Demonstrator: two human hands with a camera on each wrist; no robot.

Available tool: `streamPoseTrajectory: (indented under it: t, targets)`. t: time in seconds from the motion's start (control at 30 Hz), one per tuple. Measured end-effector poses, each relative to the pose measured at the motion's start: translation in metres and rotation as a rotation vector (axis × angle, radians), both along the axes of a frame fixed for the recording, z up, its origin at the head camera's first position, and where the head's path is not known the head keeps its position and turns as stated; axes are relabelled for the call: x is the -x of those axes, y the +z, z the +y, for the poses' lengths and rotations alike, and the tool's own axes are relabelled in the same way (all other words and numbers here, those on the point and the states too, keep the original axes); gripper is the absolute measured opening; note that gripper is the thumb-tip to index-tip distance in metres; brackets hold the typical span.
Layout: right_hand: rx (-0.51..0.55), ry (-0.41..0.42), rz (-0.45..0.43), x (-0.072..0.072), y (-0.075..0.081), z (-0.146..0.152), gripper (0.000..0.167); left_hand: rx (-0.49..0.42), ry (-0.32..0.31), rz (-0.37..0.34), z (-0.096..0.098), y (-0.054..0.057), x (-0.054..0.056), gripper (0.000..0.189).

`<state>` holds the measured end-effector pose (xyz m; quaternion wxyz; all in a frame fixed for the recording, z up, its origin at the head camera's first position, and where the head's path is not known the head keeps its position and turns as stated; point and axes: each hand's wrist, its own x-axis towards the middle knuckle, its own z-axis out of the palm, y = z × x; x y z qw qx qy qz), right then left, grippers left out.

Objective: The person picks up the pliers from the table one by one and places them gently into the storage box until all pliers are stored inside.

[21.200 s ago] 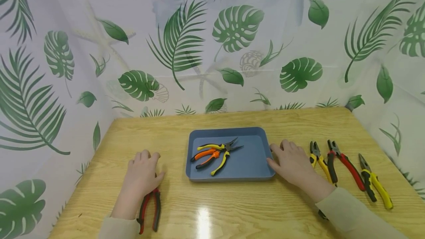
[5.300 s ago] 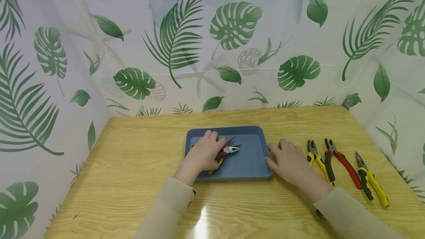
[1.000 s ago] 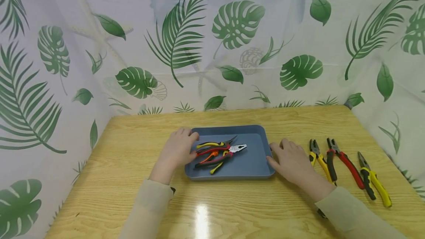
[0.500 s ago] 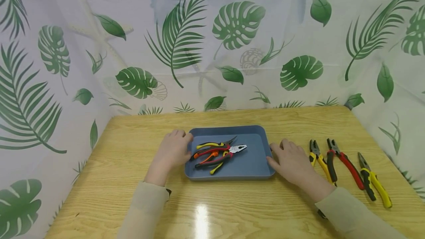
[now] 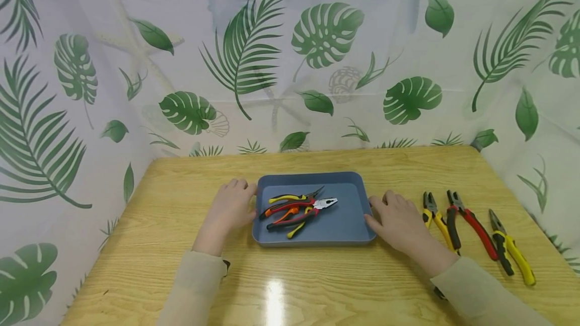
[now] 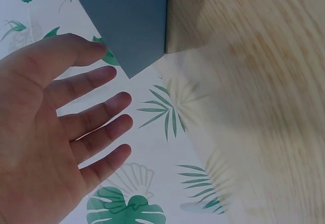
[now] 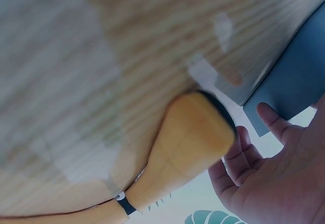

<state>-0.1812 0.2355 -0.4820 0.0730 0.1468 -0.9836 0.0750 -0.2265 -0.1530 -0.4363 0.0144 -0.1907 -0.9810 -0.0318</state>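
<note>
A blue-grey tray (image 5: 349, 220) sits mid-table. Inside, red-and-black combination pliers (image 5: 322, 203) lie with jaws apart on top of yellow-and-black long-nose pliers (image 5: 290, 197) and orange-and-black pliers (image 5: 290, 212), whose head is covered. My left hand (image 5: 228, 208) is beside the tray's left end; in the left wrist view its fingers are spread and hold nothing. My right hand (image 5: 401, 223) is at the tray's right end, with the thumb (image 7: 271, 120) against or very near the wall. Its fingers are loosely bent around nothing.
Right of my right hand lie yellow-and-black pliers (image 5: 438, 223), red-and-black pliers (image 5: 473, 225) and yellow-and-black long-nose pliers (image 5: 512, 248) on the wooden table (image 5: 317, 286). A leaf-print cloth (image 5: 272, 64) stands behind and along both sides.
The red-and-black combination pliers went from the table's left side into the tray, carried by my left hand. That hand has since drawn back left off the tray. My right hand stayed put.
</note>
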Motion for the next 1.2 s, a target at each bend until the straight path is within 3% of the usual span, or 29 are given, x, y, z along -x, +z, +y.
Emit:
streamPoseTrajectory:
  t: [1.03,1.2]
  targets:
    - [0.013,0.007,0.011,0.002,-0.005,0.002,0.042,0.023,0.033,-0.067,-0.001,-0.016,-0.002,0.029]
    - [0.012,0.005,0.011,0.002,-0.004,0.002,0.042,0.030,0.021,-0.089,-0.001,-0.019,-0.003,0.040]
